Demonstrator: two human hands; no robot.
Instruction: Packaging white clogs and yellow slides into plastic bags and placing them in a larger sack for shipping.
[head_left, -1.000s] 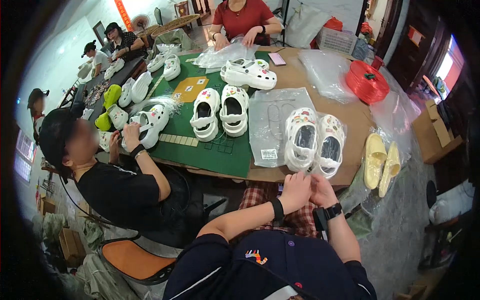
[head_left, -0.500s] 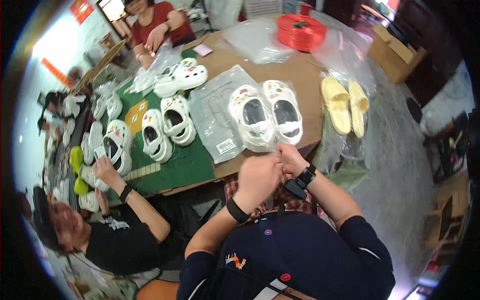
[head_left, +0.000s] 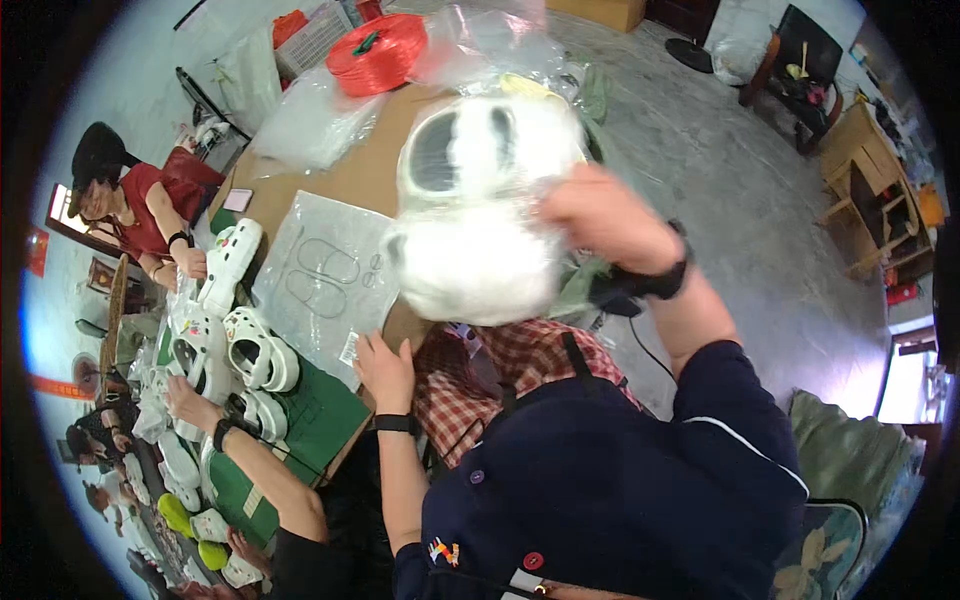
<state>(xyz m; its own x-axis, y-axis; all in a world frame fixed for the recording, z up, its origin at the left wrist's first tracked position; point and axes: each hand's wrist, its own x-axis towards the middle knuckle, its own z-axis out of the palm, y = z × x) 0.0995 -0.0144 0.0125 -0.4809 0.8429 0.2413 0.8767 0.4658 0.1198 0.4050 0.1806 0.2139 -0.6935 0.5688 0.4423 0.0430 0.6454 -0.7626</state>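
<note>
My right hand [head_left: 615, 220] grips one end of a clear plastic bag with a pair of white clogs [head_left: 480, 265] inside, raised above the table's right side. Motion smears the clogs, and the bag hides parts of them. At the table's near edge my left hand [head_left: 384, 372] rests with its fingers apart, by the labelled corner of a flat plastic bag [head_left: 325, 262] printed with shoe outlines. Left of that bag stand more white clogs [head_left: 262, 350] with colourful charms.
A co-worker's hand [head_left: 192, 405] is among the clogs on the green mat [head_left: 330, 410]. Across the table, a person in red [head_left: 160, 205] handles clear plastic. A red twine roll [head_left: 375, 55] and loose clear bags [head_left: 318, 125] lie at the far side.
The bagged clogs have gone from the tabletop into the air in my right hand. My left hand has left them and moved to the printed bag. The view has swung right.
</note>
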